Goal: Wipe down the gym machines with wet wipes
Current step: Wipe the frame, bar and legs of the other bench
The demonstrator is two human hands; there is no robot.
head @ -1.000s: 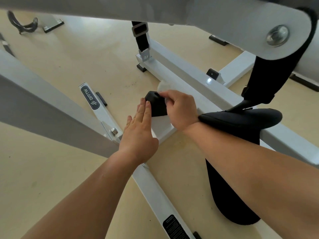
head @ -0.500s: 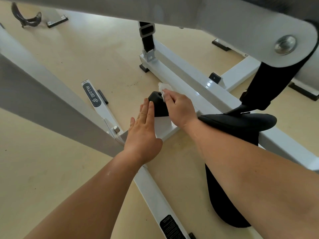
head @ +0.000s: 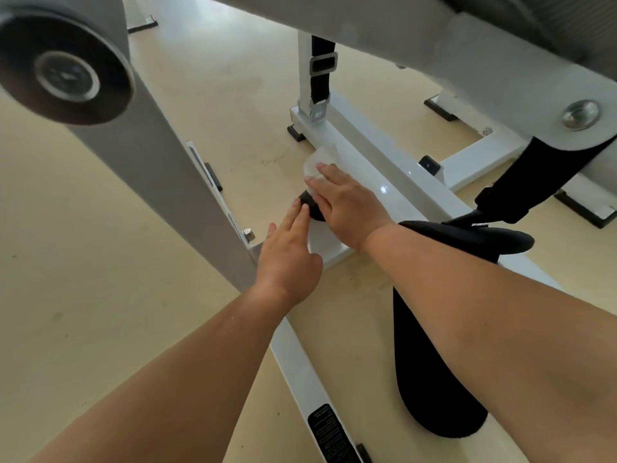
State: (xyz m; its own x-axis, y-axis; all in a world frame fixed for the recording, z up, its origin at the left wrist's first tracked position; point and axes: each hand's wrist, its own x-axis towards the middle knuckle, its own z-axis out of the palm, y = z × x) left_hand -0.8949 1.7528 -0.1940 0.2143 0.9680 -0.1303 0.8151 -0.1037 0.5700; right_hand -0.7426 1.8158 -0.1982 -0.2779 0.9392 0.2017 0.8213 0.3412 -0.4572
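Okay, wet wipe lies on the low white frame beam, just past the black rubber stopper, pinned under the right hand. Its fingers are flat and straight, not curled round the wipe. Left hand is flat too, fingertips touching the stopper, gripping nothing. Step looks like wiping the beam top. To do it well: even pressure, long strokes along the beam, catch edges and sides, refold the wipe when soiled. Black seat pad sits beside the right forearm, beige floor below.
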